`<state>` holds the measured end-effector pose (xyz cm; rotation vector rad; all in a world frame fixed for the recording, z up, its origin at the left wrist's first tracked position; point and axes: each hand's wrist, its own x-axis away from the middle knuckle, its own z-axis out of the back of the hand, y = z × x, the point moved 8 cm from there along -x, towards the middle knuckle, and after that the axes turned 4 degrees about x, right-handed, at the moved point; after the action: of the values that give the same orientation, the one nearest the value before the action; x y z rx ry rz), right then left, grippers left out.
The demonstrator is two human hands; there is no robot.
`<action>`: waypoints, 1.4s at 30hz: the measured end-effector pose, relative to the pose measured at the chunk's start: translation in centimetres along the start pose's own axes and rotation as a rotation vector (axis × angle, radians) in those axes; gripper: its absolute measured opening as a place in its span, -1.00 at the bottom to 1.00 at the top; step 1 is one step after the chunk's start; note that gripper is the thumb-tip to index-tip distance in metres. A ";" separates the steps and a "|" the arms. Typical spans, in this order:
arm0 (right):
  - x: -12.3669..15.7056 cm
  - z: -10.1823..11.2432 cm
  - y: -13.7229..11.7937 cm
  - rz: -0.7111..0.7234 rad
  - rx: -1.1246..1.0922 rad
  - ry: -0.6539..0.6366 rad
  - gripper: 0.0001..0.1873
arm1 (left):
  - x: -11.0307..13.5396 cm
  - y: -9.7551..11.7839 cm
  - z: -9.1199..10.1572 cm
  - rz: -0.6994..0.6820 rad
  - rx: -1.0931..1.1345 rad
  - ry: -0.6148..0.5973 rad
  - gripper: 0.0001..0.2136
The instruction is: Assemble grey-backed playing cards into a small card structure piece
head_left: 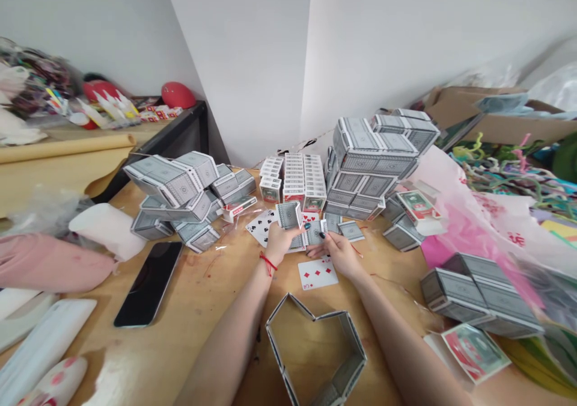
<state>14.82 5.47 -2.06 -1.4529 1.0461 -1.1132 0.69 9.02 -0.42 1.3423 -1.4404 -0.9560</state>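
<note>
Fingers closed, my left hand (280, 242) grips a folded playing card (289, 215) whose patterned back stands partly upright. My right hand (338, 248) pinches another playing card (316, 233) just beside it, and the two cards meet or overlap between my hands. Face up below them lies a three of diamonds (318, 273). A fanned pair of spade cards (262, 228) rests left of my left hand. Near my forearms stands a heart-shaped frame (351, 334) made of joined cards. Parts of the held cards are hidden by my fingers.
Stacks of folded-card blocks stand at left (171, 180) and right (376, 153). Rows of card boxes (294, 177) sit at the back. A black phone (148, 282) lies left. An opened card box (476, 352) and pink plastic bag (464, 213) are at right.
</note>
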 end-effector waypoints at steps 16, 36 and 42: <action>-0.2 0.3 -0.3 0.056 0.181 0.104 -0.55 | -0.3 0.2 -0.7 0.011 0.065 -0.184 -0.62; 0.3 2.5 -1.5 0.128 0.330 0.280 -0.50 | 0.7 -1.4 -3.0 0.171 0.175 -0.284 -0.60; -0.1 2.3 -1.4 0.117 0.209 0.201 -0.58 | 0.3 -0.7 -1.8 0.115 0.033 -0.237 -0.64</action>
<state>17.10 6.20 -0.86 -1.1188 1.1023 -1.2623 2.65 8.72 -0.52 1.1853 -1.6999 -1.0463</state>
